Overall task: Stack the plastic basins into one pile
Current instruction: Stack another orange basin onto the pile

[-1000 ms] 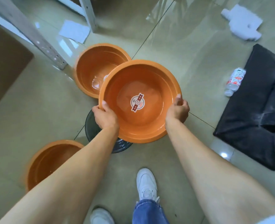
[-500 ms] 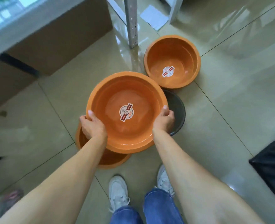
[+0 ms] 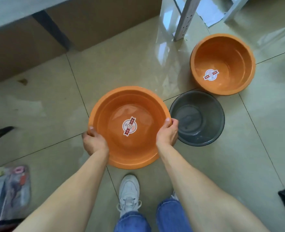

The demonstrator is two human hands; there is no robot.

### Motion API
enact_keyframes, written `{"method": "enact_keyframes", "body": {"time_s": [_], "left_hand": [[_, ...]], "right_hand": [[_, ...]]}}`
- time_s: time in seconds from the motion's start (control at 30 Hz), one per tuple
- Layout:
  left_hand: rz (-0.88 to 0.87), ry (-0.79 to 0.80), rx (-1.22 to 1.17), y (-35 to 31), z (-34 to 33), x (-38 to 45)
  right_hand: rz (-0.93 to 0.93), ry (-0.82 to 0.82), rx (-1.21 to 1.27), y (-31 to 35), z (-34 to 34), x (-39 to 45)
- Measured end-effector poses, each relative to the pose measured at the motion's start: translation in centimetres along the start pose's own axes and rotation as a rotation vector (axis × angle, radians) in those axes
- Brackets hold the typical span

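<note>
Gripping large orange basin (image 3: 130, 148) by opposite rim edges: left hand (image 3: 94, 143), right hand (image 3: 167, 133), fingers curled closed on rim. Grey basin (image 3: 203, 131) just beside; second orange basin (image 3: 222, 52) beyond, on floor (image 3: 54, 97).

Two orange basins show: one (image 3: 130, 144) held just left of the single grey basin (image 3: 197, 118), one (image 3: 222, 64) just beyond it. A third orange basin may sit nested under the held one; I cannot tell.

Brown cardboard box (image 3: 91, 19), grey metal shelf leg (image 3: 184, 17), white sneaker (image 3: 129, 193), glossy tiled floor (image 3: 37, 101).
</note>
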State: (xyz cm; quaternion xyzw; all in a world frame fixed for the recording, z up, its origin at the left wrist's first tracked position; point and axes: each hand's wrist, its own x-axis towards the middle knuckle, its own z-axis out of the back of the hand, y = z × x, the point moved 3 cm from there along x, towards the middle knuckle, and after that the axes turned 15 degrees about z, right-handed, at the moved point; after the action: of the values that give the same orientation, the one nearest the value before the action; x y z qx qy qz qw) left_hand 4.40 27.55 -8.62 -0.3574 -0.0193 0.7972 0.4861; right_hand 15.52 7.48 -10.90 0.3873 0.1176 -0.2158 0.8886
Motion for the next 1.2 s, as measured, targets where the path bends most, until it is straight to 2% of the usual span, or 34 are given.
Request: {"method": "enact_keyframes", "body": {"time_s": [0.2,0.33,0.5,0.57,0.67,0.9,0.97,1.2], "left_hand": [[0.004,0.043,-0.02,2.1,-1.6,1.9],[0.014,0.036,0.069,2.8,-2.5,2.9],[0.012,0.035,0.157,1.8,-2.9,2.2],[-0.043,0.059,0.152,0.7,-3.4,0.8],[-0.156,0.164,0.145,-1.6,-5.6,-2.6],[-0.319,0.575,0.125,-7.1,-16.0,-13.3],[-0.371,0.628,0.158,-8.2,-19.1,-16.2],[-0.319,0.71,0.163,-10.4,-29.2,-21.2]], "right_hand": [[-0.007,0.001,-0.049,-1.3,-1.1,0.5],[-0.026,0.007,-0.098,-2.2,-1.7,1.0],[-0.04,0.026,-0.146,-2.3,-1.4,1.4],[-0.054,0.01,-0.131,-2.0,-0.8,2.0],[-0.091,-0.024,-0.049,-1.3,0.8,3.8],[-0.172,-0.205,0.306,-0.5,6.3,12.9],[-0.19,-0.242,0.386,-0.5,8.6,16.3],[-0.203,-0.372,0.323,-2.3,13.3,27.3]]}}
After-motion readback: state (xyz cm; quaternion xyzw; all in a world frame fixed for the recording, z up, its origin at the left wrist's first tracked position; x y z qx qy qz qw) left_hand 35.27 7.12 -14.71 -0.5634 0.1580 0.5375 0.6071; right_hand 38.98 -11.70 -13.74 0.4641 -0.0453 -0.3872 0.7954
